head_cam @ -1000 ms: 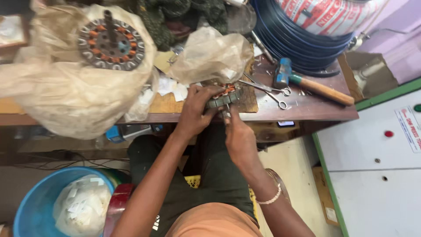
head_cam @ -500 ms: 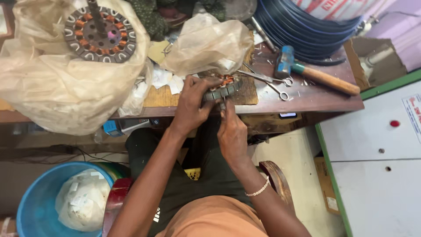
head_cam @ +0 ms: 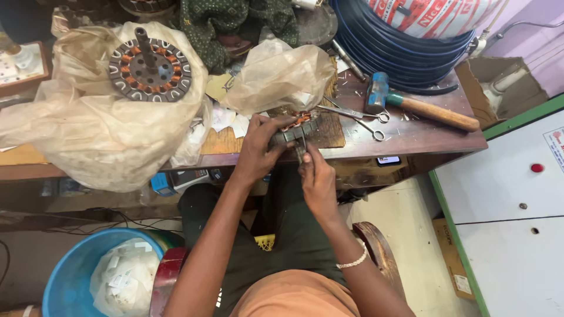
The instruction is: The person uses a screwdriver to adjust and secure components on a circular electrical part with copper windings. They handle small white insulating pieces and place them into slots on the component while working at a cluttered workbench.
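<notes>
The person sits at a wooden desk [head_cam: 411,138] and works on a small motor stator [head_cam: 296,126], a ring of metal with copper windings, which lies at the front edge of the desk on a brown mat. The left hand [head_cam: 258,149] is closed around the near side of the stator and holds it steady. The right hand [head_cam: 317,176] is pinched on a thin tool or strip [head_cam: 301,149] just below the stator; I cannot tell exactly what this piece is, because it is small and partly hidden by the fingers.

As a judgement, the work on the windings is in the middle: copper is visible in some slots, but how many slots are finished cannot be seen from here.

A second, larger stator [head_cam: 150,69] with its shaft rests on a plastic bag [head_cam: 100,135] at the left, untouched. Scissors [head_cam: 361,117] and a hammer [head_cam: 420,105] with a wooden handle lie to the right, well apart from both hands. Below the desk stands a blue bucket [head_cam: 73,276] with paper scraps.
</notes>
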